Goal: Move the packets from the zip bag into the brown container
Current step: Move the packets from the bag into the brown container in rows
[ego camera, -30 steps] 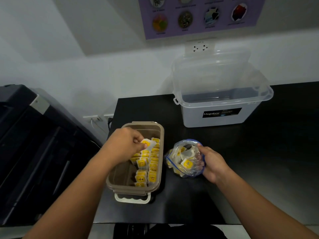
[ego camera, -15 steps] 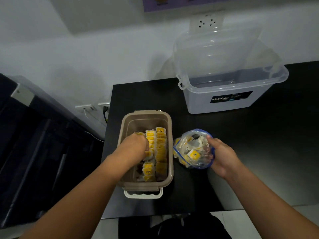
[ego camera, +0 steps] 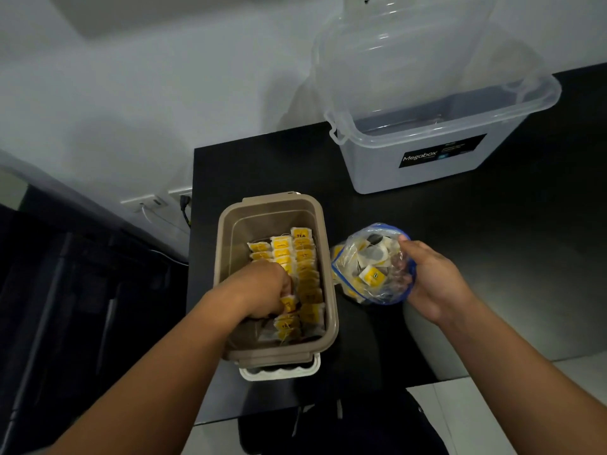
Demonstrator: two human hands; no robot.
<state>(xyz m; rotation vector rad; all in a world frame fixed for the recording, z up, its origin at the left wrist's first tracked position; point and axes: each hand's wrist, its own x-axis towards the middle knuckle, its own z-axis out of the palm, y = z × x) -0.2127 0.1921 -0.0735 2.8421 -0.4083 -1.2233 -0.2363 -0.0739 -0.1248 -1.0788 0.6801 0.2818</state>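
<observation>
Head view, rectangular brown plastic container on black tabletop, rows of yellow-and-white tea packets inside, left hand curled down among them, grip unclear, right hand clutching clear blue-edged zip bag of packets just beside the container, translucent storage box behind.

dim, soft overhead light, glare on the black table, wide-angle bending at edges, slightly blurred.

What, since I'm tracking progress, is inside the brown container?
Rows of yellow-and-white tea packets fill the right side of the brown rectangular plastic container. The left hand reaches in, hiding the packets beneath it; the forearm covers the near-left floor.
</observation>
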